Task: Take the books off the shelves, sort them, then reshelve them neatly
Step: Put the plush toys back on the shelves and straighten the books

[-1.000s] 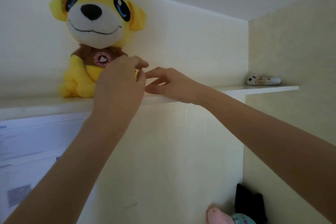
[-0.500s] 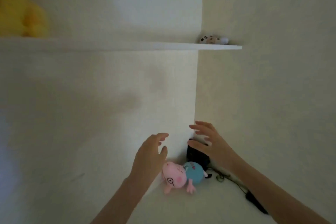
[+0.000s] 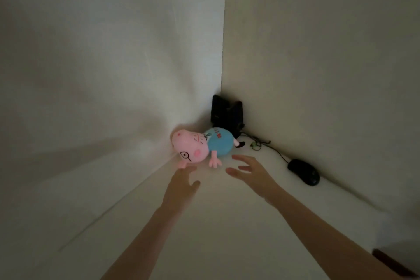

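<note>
We look down into a dim corner where 2 pale walls meet at 12 o'clock over a pale bench (image 3: 227, 229). Both bare forearms stretch forward from 6 o'clock.

The left hand (image 3: 181, 183) is over the bench with its fingers (image 3: 189, 168) straight and the thumb spread toward 3 o'clock. It grips nothing. Its fingertips are just below the head of a plush pig (image 3: 200, 145), and we cannot tell whether they touch it.

The right hand (image 3: 252, 171) is at 3 o'clock of the left one, apart from it. Its fingers are spread and lightly bent, the thumb points toward 9 o'clock, and the palm is empty. Its fingertips are near the pig's small pink arm but do not touch it.

The pig lies on its side at 12 o'clock of the hands. Its pink head, with glasses, is toward 9 o'clock against the left wall, and its blue body is toward 3 o'clock.

A black upright object (image 3: 227, 112) stands in the corner, at 1 o'clock of the pig and just behind it. A thin dark cable (image 3: 276, 151) runs from there toward 4 o'clock to a black mouse (image 3: 303, 171), which lies on the bench by the right wall, at 3 o'clock of the right hand and well apart from it. Something small and green (image 3: 255, 145) sits beside the cable, too small to make out.

A dark brown edge (image 3: 391, 263) shows at 5 o'clock of the frame.

We cannot tell from this view where the books are.
</note>
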`<state>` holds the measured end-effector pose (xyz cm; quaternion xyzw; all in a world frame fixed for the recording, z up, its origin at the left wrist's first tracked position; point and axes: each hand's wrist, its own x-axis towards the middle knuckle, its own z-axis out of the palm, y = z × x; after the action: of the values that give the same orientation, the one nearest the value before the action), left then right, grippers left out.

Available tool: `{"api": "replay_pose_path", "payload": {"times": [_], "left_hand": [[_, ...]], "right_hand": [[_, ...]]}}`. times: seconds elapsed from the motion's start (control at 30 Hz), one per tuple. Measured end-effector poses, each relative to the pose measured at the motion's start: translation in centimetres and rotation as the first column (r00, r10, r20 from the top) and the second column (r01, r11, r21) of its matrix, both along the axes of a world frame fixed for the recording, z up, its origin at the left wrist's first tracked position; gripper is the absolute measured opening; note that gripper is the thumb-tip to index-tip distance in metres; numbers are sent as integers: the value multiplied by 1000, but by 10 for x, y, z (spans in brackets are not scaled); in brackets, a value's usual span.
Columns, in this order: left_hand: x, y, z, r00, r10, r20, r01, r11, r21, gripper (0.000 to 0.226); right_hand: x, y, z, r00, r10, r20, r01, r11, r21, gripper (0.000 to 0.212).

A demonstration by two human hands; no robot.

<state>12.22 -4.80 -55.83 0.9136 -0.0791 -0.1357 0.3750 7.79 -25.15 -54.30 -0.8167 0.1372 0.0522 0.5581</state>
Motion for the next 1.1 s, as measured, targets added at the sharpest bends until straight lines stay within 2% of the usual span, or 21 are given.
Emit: {"api": "replay_pose_path", "payload": {"times": [0.13, 0.17, 0.23, 0.3, 0.37, 0.43, 0.5, 0.53, 0.6, 0.7, 0.73, 0.8, 0.87, 0.97, 1.03, 1.1], "left_hand": [[35, -7, -35, 997, 55, 50, -57, 998, 29, 55], [47, -10, -42, 995, 102, 8, -102, 995, -13, 59], [69, -17, -54, 956, 236, -173, -262, 955, -143, 70], [87, -23, -68, 891, 326, -315, -405, 886, -228, 77], [99, -26, -84, 866, 357, -350, -459, 844, -278, 71], [106, -31, -96, 865, 340, -369, -469, 811, -350, 48], [108, -36, -101, 857, 312, -410, -480, 774, -413, 39], [109, -36, -103, 854, 306, -421, -486, 758, -435, 41], [108, -35, -108, 843, 309, -440, -507, 730, -458, 52], [104, -33, -109, 832, 252, -494, -510, 698, -502, 34], [101, -33, -106, 840, 207, -502, -479, 718, -506, 28], [93, -32, -104, 855, 136, -500, -418, 752, -510, 40], [82, -31, -101, 866, 135, -481, -420, 719, -554, 48], [56, -24, -96, 835, 123, -537, -471, 665, -580, 47], [35, -21, -97, 824, 106, -557, -465, 689, -556, 57], [11, -22, -92, 805, 201, -559, -492, 753, -438, 56]], "right_hand": [[26, -5, -44, 997, -43, -69, 47, 997, 62, 59], [34, -8, -54, 997, -52, -56, 55, 997, 54, 61], [52, -13, -70, 999, -50, -13, 50, 999, -13, 70], [74, -21, -86, 999, 25, 36, -18, 982, -190, 84], [102, -29, -103, 992, 114, 59, -86, 929, -361, 97], [130, -37, -115, 984, 171, 40, -131, 864, -487, 107], [155, -41, -121, 966, 258, 32, -176, 741, -649, 111], [166, -39, -121, 956, 294, 23, -191, 677, -710, 111], [183, -33, -118, 951, 308, 14, -183, 600, -779, 110], [183, -24, -115, 959, 280, 35, -134, 563, -816, 98], [177, -22, -115, 959, 280, 48, -124, 565, -815, 94], [157, -18, -116, 960, 270, 71, -123, 638, -760, 89], [133, -15, -113, 964, 256, 66, -145, 720, -679, 88], [86, 5, -115, 983, 180, 45, -124, 816, -564, 90], [48, 30, -123, 991, 85, 105, -7, 809, -587, 94], [12, 55, -131, 985, 32, 172, 80, 794, -602, 99]]}}
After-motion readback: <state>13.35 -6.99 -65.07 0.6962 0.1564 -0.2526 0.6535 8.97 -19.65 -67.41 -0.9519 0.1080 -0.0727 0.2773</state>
